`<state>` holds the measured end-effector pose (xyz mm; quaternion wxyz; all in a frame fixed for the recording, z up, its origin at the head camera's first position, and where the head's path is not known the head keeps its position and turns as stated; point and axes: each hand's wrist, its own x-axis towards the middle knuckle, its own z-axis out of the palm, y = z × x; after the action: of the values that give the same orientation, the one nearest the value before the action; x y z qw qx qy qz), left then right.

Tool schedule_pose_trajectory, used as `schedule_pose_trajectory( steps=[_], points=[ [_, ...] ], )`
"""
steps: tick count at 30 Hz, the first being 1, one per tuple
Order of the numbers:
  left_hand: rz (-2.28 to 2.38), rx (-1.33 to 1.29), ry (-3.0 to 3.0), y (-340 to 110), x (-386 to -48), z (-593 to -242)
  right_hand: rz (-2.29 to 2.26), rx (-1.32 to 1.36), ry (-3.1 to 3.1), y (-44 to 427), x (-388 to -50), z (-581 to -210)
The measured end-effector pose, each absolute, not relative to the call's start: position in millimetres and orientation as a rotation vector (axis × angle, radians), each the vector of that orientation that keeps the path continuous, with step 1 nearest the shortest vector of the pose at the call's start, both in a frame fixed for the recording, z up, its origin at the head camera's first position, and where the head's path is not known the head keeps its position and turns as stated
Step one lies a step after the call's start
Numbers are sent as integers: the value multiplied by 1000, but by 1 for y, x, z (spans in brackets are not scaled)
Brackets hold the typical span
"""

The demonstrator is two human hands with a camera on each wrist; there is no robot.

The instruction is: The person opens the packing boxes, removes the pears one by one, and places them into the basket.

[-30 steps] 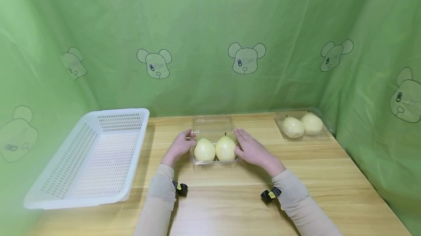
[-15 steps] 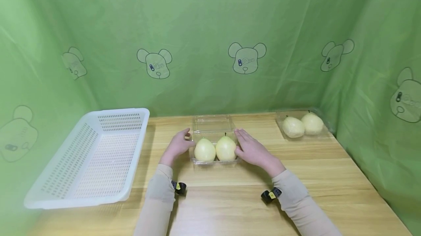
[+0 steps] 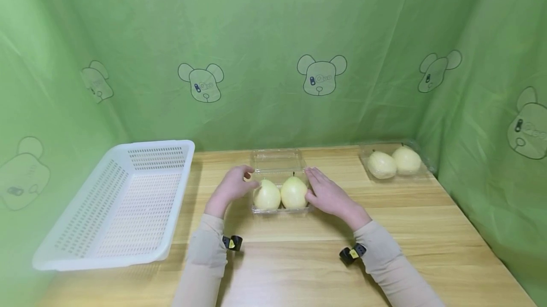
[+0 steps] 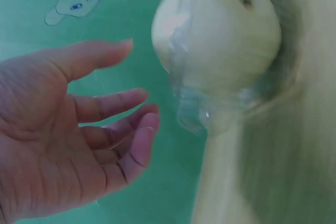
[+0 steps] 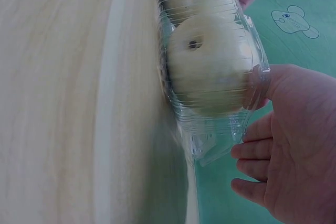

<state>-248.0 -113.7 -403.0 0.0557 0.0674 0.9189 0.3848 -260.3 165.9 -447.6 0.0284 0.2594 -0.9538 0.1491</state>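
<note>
Hands (image 3: 330, 196), two, both loosely spread, flank one clear box (image 3: 277, 160) with two pears (image 3: 294, 194), the right touching it.

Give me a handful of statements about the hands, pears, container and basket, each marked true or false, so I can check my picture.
1. The clear container holds two pears between the left hand and the right hand. True.
2. The container's lid is closed over them. False: the lid is folded back on the far side.
3. The left hand grips a pear. False: the left wrist view shows a gap between them.
4. A second pair of pears lies at the table's far right. True.
5. The white basket stands on the right. False: the white basket stands on the left.
6. The right hand is at the container's right side. True.
</note>
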Motion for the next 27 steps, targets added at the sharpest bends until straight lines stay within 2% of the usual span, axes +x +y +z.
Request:
schedule_pose_trajectory(
  steps=[7,27],
  points=[
    [1012,334,2783,-97,-241,-401,467,796,-2960,166,-260,-447],
    [667,277,2981,-61,-233,-416,481,788,-2959,165,-261,-450]
  ],
)
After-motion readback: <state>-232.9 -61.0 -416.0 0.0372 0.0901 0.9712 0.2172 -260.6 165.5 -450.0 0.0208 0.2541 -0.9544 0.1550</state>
